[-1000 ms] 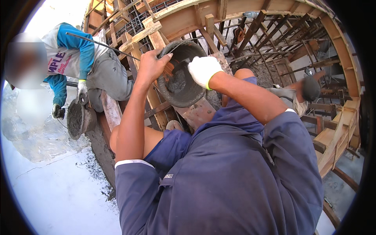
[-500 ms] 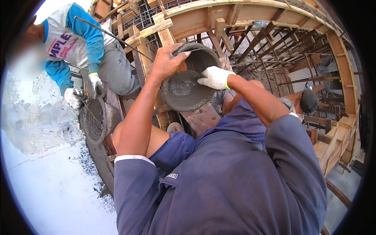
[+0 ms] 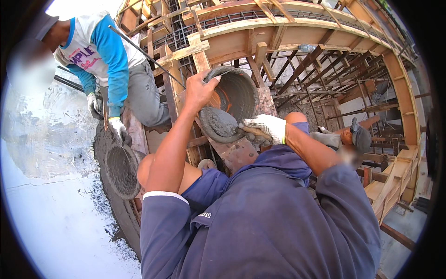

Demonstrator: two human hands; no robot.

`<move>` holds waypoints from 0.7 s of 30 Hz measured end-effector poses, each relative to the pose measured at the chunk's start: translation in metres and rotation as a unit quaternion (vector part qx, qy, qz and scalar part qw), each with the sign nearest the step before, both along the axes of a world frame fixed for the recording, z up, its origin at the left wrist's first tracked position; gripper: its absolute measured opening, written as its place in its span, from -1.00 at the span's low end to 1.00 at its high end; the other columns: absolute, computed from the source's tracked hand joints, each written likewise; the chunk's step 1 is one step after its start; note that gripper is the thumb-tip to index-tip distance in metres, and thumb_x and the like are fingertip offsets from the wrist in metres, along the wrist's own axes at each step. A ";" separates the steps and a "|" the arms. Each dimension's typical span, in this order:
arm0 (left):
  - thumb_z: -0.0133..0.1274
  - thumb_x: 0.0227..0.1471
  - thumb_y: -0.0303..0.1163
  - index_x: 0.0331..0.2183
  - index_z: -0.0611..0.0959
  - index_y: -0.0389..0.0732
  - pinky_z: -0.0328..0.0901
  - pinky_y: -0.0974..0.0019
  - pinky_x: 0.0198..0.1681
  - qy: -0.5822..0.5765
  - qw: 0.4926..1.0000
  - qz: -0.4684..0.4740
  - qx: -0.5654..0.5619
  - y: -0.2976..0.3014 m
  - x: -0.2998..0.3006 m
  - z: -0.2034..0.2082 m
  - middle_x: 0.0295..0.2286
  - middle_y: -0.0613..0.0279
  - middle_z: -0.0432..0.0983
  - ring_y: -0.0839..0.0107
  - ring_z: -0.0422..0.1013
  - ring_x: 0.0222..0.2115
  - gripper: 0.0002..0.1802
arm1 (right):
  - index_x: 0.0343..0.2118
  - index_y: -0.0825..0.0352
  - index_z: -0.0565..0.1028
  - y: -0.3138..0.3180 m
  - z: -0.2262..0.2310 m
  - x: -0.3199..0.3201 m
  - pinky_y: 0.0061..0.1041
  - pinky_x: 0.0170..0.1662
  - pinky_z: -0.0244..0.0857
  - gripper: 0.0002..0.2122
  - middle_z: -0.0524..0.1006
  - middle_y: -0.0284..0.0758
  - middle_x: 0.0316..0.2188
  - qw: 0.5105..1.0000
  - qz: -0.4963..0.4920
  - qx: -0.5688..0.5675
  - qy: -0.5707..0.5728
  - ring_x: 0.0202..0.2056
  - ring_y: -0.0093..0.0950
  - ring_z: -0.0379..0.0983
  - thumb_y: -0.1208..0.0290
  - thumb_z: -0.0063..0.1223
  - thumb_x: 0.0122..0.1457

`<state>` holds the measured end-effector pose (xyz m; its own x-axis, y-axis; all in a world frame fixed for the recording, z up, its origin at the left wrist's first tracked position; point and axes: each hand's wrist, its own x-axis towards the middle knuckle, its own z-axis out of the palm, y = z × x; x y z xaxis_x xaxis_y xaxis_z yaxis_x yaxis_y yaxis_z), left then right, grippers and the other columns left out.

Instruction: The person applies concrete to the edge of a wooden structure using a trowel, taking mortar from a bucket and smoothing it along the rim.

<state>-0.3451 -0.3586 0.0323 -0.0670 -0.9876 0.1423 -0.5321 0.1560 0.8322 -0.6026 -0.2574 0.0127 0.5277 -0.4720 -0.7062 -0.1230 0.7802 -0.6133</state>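
Where the left hand [image 3: 200,93] is: bare, gripping the grey bucket [image 3: 244,93] by its rim, thumb over the edge.
Right hand [image 3: 265,128]: white glove, at the bucket's low edge; I cannot tell if it grips a tool.
Wet grey mix [image 3: 220,122]: a lump below the left hand, just left of the right hand.
Good work: I think the left hand should hold tight so nothing tips, and the right should go slowly so nothing drops.
Other bucket [image 3: 121,169]: below and left of the left hand.
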 end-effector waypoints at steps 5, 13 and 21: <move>0.24 0.10 -0.26 -0.06 0.71 -0.38 0.41 0.35 -0.15 0.004 0.997 0.061 0.041 0.014 0.028 0.007 -0.33 0.13 0.71 0.49 0.55 -0.30 -0.55 | -0.01 0.26 0.58 0.001 0.006 -0.022 -0.53 -0.41 0.37 -0.68 0.59 -0.36 -0.37 0.991 0.006 0.085 -0.107 -0.45 -0.58 0.48 0.14 -0.06 0.44; 0.27 0.06 -0.26 -0.05 0.68 -0.46 0.40 0.32 -0.13 0.053 0.970 0.238 -0.013 0.070 0.133 0.084 -0.28 0.02 0.71 0.42 0.57 -0.27 -0.49 | 0.10 0.43 0.50 0.004 0.065 -0.018 -0.55 -0.43 0.44 -0.67 0.61 -0.27 -0.30 0.977 -0.084 0.144 -0.132 -0.40 -0.52 0.52 0.30 -0.10 0.45; 0.28 0.13 -0.39 0.01 0.62 -0.52 0.37 0.41 -0.07 0.170 0.851 0.461 -0.184 0.250 0.274 0.200 -0.19 0.10 0.64 0.43 0.53 -0.21 -0.50 | 0.08 0.44 0.49 -0.016 0.085 0.021 -0.64 -0.60 0.18 -0.61 0.46 -0.40 -0.51 0.997 0.064 -0.034 -0.003 -0.60 -0.62 0.35 0.32 0.19 0.26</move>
